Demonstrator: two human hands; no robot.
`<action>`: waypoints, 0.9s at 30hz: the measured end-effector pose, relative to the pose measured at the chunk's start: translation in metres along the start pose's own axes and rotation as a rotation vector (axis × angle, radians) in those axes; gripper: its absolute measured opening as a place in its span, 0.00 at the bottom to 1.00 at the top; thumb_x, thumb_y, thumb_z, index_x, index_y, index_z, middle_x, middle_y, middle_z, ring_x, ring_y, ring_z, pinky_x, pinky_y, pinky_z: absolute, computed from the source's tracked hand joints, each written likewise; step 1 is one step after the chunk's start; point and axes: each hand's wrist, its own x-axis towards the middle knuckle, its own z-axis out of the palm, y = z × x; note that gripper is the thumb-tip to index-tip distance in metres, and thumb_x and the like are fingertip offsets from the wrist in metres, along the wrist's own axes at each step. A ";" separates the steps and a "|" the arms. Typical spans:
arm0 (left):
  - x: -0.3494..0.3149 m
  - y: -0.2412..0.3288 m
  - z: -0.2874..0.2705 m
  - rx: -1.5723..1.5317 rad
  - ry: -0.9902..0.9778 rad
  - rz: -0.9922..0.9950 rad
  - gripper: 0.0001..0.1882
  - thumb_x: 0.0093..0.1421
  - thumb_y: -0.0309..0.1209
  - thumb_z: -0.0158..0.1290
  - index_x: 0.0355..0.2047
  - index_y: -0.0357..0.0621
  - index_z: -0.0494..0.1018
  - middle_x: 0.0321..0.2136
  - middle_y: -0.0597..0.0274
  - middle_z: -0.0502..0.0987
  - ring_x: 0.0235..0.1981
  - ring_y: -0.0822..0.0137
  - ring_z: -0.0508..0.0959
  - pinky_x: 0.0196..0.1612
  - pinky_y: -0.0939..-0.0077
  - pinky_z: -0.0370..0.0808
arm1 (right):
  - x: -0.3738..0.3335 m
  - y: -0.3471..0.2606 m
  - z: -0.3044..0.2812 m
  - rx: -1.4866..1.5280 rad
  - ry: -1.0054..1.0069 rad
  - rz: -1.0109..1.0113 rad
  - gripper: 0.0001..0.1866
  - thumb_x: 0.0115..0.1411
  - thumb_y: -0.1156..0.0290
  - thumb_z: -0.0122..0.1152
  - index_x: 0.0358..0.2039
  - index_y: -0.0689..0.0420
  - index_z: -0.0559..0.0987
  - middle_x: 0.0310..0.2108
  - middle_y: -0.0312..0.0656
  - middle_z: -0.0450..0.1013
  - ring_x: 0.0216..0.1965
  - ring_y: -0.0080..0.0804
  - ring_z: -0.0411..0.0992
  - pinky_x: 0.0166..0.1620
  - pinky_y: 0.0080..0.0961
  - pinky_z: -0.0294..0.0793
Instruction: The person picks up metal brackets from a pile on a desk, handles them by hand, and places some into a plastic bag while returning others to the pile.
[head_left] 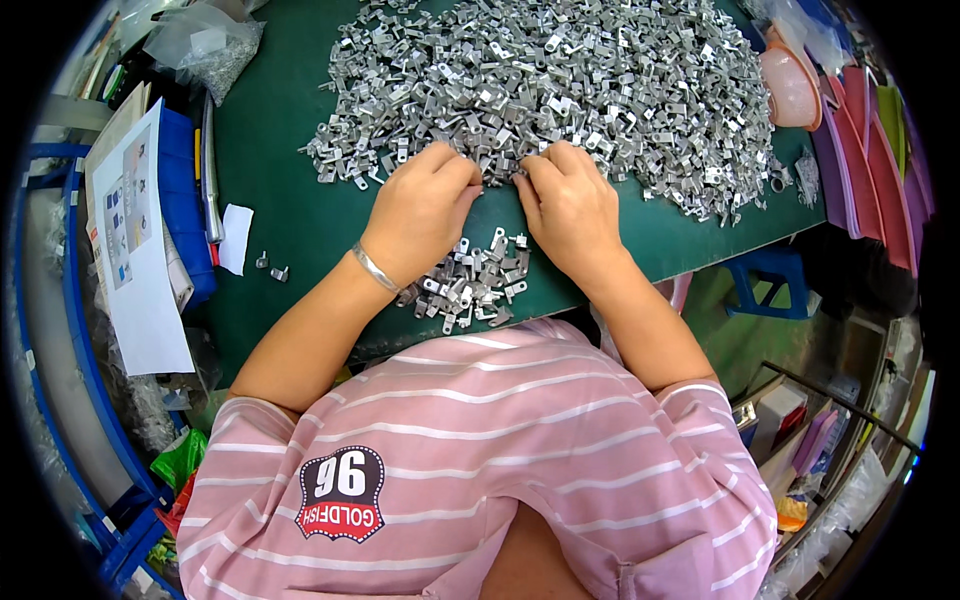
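Observation:
A big heap of small silver metal brackets [560, 80] covers the far part of the green table [300, 225]. At its near edge my left hand [425, 203], with a silver bangle on the wrist, is closed; a bit of metal shows at its fingertips. Opposite it, my right hand [577, 205] pinches thumb and fingers together, a small metal part showing at the tips. The two hands are a short gap apart. Between my forearms, close to the table's near edge, lies a smaller pile of the same brackets [465, 285].
Two loose brackets [272, 266] and a white paper scrap [235, 240] lie to the left. Beyond them stand a blue bin [180, 200] and printed sheets [140, 250]. A clear bag [215, 50] sits far left. An orange basket [790, 85] and a blue stool [770, 280] are at right.

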 end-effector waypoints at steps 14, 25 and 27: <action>-0.025 0.001 -0.017 -1.480 -0.039 -0.839 0.11 0.60 0.23 0.53 0.43 0.33 0.74 0.41 0.52 0.78 0.39 0.67 0.80 0.44 0.75 0.78 | -0.023 -0.009 -0.017 0.985 -0.110 0.532 0.11 0.49 0.79 0.70 0.34 0.62 0.78 0.30 0.38 0.77 0.29 0.20 0.75 0.32 0.16 0.75; -0.028 0.010 -0.018 -1.520 -0.022 -0.799 0.05 0.59 0.21 0.54 0.37 0.35 0.75 0.41 0.54 0.76 0.43 0.62 0.79 0.47 0.73 0.78 | -0.019 -0.017 -0.024 1.509 -0.180 0.794 0.06 0.57 0.81 0.61 0.36 0.66 0.78 0.33 0.44 0.77 0.32 0.28 0.78 0.35 0.22 0.80; -0.027 0.012 -0.019 -1.515 -0.028 -0.834 0.05 0.59 0.20 0.54 0.36 0.36 0.74 0.40 0.54 0.76 0.44 0.62 0.79 0.47 0.73 0.78 | -0.020 -0.017 -0.024 1.607 -0.182 0.848 0.06 0.58 0.81 0.59 0.37 0.66 0.77 0.32 0.45 0.77 0.33 0.31 0.78 0.37 0.25 0.82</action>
